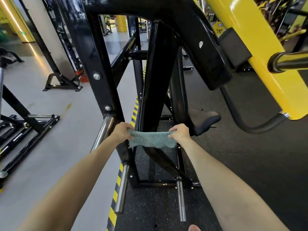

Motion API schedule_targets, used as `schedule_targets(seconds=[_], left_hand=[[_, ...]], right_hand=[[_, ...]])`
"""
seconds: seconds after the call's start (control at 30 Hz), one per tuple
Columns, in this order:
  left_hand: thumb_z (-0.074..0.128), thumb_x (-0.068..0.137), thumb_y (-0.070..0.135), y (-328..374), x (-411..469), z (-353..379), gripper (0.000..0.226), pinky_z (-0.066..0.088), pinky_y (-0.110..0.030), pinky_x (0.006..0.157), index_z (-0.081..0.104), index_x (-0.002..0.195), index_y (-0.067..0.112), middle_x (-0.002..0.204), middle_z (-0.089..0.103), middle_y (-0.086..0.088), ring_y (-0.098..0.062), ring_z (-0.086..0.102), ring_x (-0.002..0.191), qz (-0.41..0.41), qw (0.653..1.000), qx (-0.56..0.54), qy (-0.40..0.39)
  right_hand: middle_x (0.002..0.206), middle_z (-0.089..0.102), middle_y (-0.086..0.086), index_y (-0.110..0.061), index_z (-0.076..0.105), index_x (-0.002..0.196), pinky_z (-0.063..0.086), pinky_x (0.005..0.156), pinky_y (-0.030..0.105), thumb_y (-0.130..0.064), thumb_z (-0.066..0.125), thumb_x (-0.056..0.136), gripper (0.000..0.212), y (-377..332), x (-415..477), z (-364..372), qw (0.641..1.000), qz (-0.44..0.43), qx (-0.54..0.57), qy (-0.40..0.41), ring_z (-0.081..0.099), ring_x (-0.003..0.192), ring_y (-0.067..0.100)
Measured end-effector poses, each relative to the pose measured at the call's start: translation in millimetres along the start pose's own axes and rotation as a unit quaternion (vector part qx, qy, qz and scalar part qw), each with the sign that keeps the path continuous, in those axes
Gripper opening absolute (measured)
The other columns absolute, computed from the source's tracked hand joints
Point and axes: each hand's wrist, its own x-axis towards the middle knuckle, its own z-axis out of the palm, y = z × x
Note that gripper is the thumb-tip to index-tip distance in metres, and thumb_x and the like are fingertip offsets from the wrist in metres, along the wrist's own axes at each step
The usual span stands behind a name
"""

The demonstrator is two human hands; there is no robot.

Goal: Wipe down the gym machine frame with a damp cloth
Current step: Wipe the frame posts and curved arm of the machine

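The cloth [152,139] is a blue-green rag with a coarse, knobbly weave. It is pulled out into a flat band, its lower edge wavy and a little frayed. It sits just below the middle of the view, toward 6 o'clock, stretched across the front of the central sloping beam of the black frame [156,80]. Whether it presses on the paint I cannot tell.

The left hand [122,131], at the cloth's 9 o'clock, has its fingers curled round that end. The right hand [180,133], at 3 o'clock, pinches the other end in a bunched fist. Both forearms reach in from the bottom.

The frame is glossy black tubing with silver bolts on its left upright [100,80] and a white chip [201,44] on the beam toward 1 o'clock. A yellow arm [266,64] runs down at 2 o'clock. A dark seat pad [206,121] lies just past the right hand. Chrome pegs [122,189] jut out at 6 o'clock over a speckled black mat [158,205], edged by a yellow-and-black stripe [115,202] beside the grey floor [58,147].
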Motion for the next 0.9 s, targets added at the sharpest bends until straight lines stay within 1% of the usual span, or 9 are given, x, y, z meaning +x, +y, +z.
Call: schedule_targets(seconds=[0.1, 0.17, 0.27, 0.33, 0.4, 0.57, 0.67, 0.77, 0.9], left_hand=[[0.076, 0.079, 0.008, -1, -1, -5, 0.009, 0.041, -0.019, 0.070, 0.069, 0.083, 0.006, 0.086, 0.063, -0.004, -0.019, 0.056, 0.087, 0.021, 0.999, -0.029, 0.026], [0.073, 0.085, 0.015, -3, 0, -14, 0.018, 0.039, -0.019, 0.064, 0.065, 0.072, 0.006, 0.073, 0.058, 0.000, -0.015, 0.052, 0.081, 0.025, 0.996, -0.081, 0.003], [0.067, 0.089, 0.034, -5, 2, -26, 0.026, 0.041, -0.032, 0.098, 0.072, 0.094, 0.009, 0.107, 0.066, 0.000, -0.016, 0.054, 0.106, -0.009, 0.984, -0.167, -0.062], [0.062, 0.091, 0.040, -2, -1, -30, 0.032, 0.038, -0.039, 0.104, 0.071, 0.104, 0.012, 0.118, 0.066, 0.001, -0.020, 0.055, 0.115, -0.019, 0.972, -0.223, -0.075], [0.059, 0.093, 0.039, 1, -1, -28, 0.031, 0.046, -0.043, 0.101, 0.070, 0.099, 0.011, 0.109, 0.070, -0.002, -0.025, 0.062, 0.108, -0.023, 0.960, -0.273, -0.059], [0.051, 0.098, 0.039, 12, -2, -12, 0.034, 0.052, -0.036, 0.071, 0.060, 0.086, 0.008, 0.082, 0.062, -0.004, -0.021, 0.061, 0.079, -0.045, 0.966, -0.251, 0.033], [0.053, 0.096, 0.035, 31, -7, 2, 0.029, 0.050, -0.032, 0.063, 0.056, 0.082, 0.010, 0.077, 0.054, -0.009, -0.022, 0.054, 0.071, -0.053, 0.972, -0.217, 0.070], [0.052, 0.098, 0.033, 66, -24, 23, 0.031, 0.060, -0.041, 0.063, 0.061, 0.083, 0.008, 0.077, 0.061, -0.010, -0.022, 0.060, 0.067, -0.045, 0.963, -0.264, 0.013], [0.038, 0.099, 0.051, 94, -39, 40, 0.049, 0.060, -0.039, 0.071, 0.070, 0.101, 0.014, 0.093, 0.065, -0.009, -0.028, 0.068, 0.086, 0.004, 0.982, -0.176, -0.064]], right_hand=[[0.096, 0.071, 0.011, -0.003, 0.075, 0.097, 0.044, 0.073, 0.025, -0.013, 0.078, 0.080, 0.021, -1, -1, -7, 0.999, 0.001, 0.040, 0.023, 0.062, 0.089, 0.018], [0.090, 0.071, 0.014, 0.000, 0.075, 0.090, 0.046, 0.074, 0.031, -0.020, 0.077, 0.081, 0.022, 0, 0, -11, 0.996, 0.003, 0.084, 0.029, 0.060, 0.083, 0.017], [0.090, 0.068, 0.010, -0.007, 0.070, 0.077, 0.046, 0.080, 0.034, -0.030, 0.076, 0.082, 0.024, 0, -1, -15, 0.985, 0.015, 0.167, 0.033, 0.062, 0.090, 0.022], [0.076, 0.059, 0.007, -0.012, 0.058, 0.064, 0.041, 0.074, 0.034, -0.035, 0.073, 0.084, 0.034, -3, -3, -16, 0.977, 0.027, 0.207, 0.032, 0.056, 0.079, 0.022], [0.066, 0.046, 0.007, -0.011, 0.045, 0.059, 0.037, 0.066, 0.034, -0.039, 0.072, 0.083, 0.046, -4, -1, -15, 0.976, 0.027, 0.212, 0.041, 0.048, 0.070, 0.022], [0.091, 0.069, 0.019, -0.010, 0.062, 0.079, 0.057, 0.074, 0.054, -0.045, 0.070, 0.083, 0.036, 2, 1, -6, 0.976, 0.050, 0.210, 0.011, 0.069, 0.089, 0.035], [0.097, 0.071, 0.014, -0.003, 0.065, 0.087, 0.059, 0.075, 0.044, -0.037, 0.065, 0.091, 0.034, -11, -16, -5, 0.964, 0.062, 0.255, -0.035, 0.068, 0.089, 0.026], [0.100, 0.070, 0.011, -0.006, 0.066, 0.098, 0.057, 0.067, 0.036, -0.033, 0.059, 0.095, 0.028, -23, -20, 6, 0.954, 0.066, 0.274, -0.099, 0.068, 0.087, 0.023], [0.096, 0.072, 0.010, -0.007, 0.064, 0.115, 0.056, 0.066, 0.036, -0.036, 0.049, 0.100, 0.036, -34, -25, 17, 0.947, 0.069, 0.279, -0.146, 0.070, 0.089, 0.026]])
